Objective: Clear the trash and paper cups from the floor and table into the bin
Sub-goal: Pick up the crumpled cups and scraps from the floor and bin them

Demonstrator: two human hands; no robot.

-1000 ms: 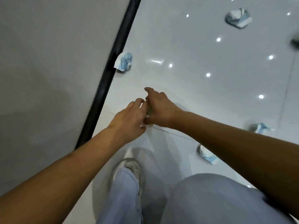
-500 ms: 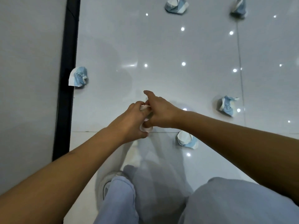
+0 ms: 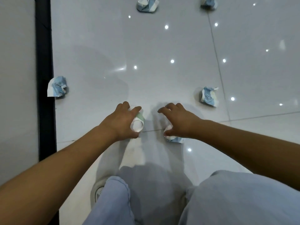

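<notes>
5 crumpled paper cups (image 3: pixel 58 86) across glossy white floor tiles (image 3: pixel 162 46).

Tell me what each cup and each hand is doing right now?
left hand: grips a white and green cup.
right hand: fingers spread, empty, above a crushed blue cup on the floor.
cup by the black strip: crumpled, lying on the floor.
cup at right: crumpled, lying on the floor.
two far cups: crumpled, on the floor.

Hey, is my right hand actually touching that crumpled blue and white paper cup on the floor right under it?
Cannot tell. In the head view the right hand overlaps the crumpled blue and white paper cup, hiding any contact or gap.
</notes>
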